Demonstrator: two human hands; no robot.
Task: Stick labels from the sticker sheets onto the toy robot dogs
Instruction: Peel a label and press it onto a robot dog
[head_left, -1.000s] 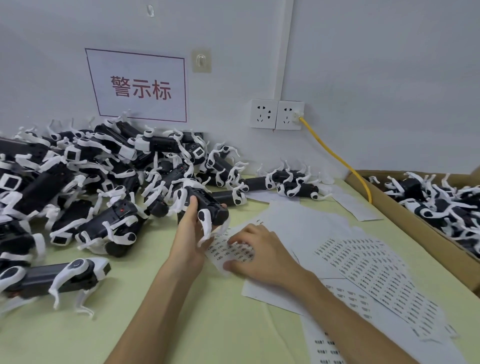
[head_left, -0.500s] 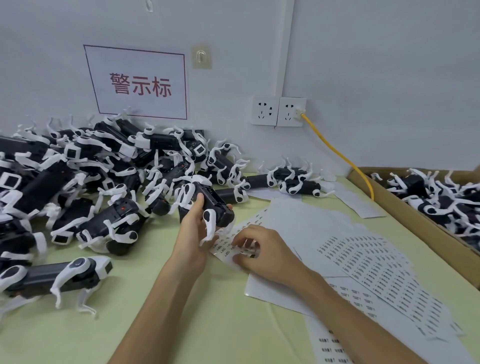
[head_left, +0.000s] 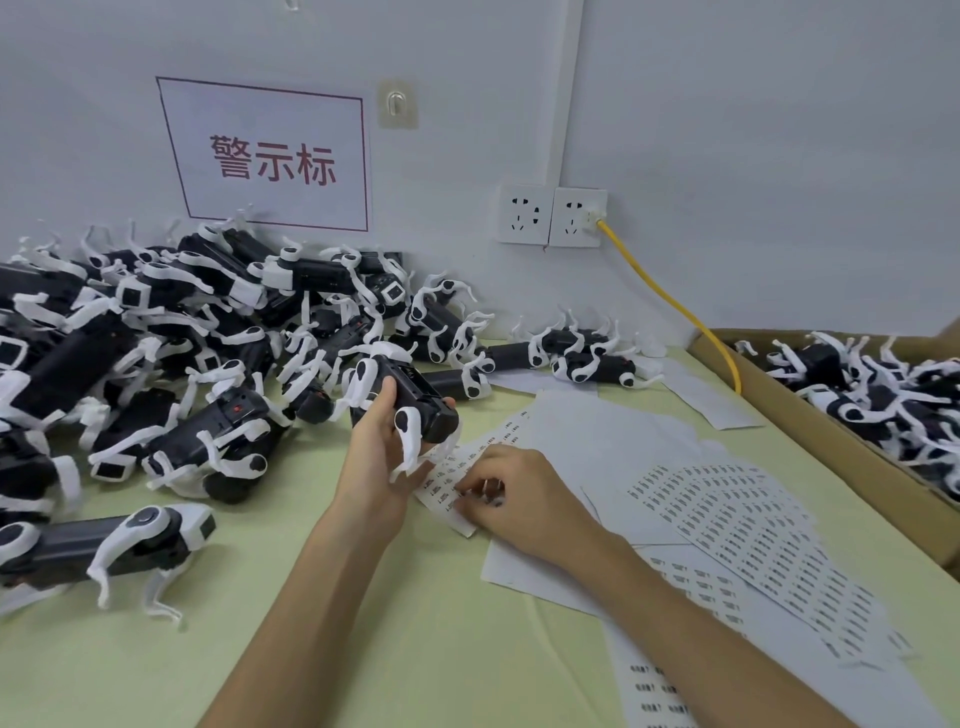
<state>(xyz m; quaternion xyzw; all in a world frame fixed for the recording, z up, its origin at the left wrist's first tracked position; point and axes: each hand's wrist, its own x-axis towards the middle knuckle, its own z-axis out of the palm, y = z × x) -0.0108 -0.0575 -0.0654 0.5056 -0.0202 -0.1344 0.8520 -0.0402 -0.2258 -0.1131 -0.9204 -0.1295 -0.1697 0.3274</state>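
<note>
White wall behind a pale green counter (head_left: 363, 649). A wall sign (head_left: 270, 156) with a red border reads 警示标 in red. Beside it are two wall sockets (head_left: 550, 215), with a yellow cable (head_left: 675, 306) plugged into the right one.

Change over the last second: the right hand (head_left: 519, 499) lay flatter on the paper; its fingers are now curled, tips bunched together. The left hand (head_left: 374, 457) keeps the same grip.

The left hand is clamped round a black-and-white toy robot dog (head_left: 410, 400), held off the counter, thumb on its flank and one white leg hanging over the palm. The right hand's fingertips touch the sticker sheet (head_left: 447, 478) just beside that dog; whether they pinch a label cannot be told. The hands are near each other but not touching.

More sticker sheets (head_left: 737, 519) are spread to the right; their print is too small to read. A pile of dogs (head_left: 156, 332) lies at left, and more sit in a cardboard box (head_left: 831, 441) at right.
</note>
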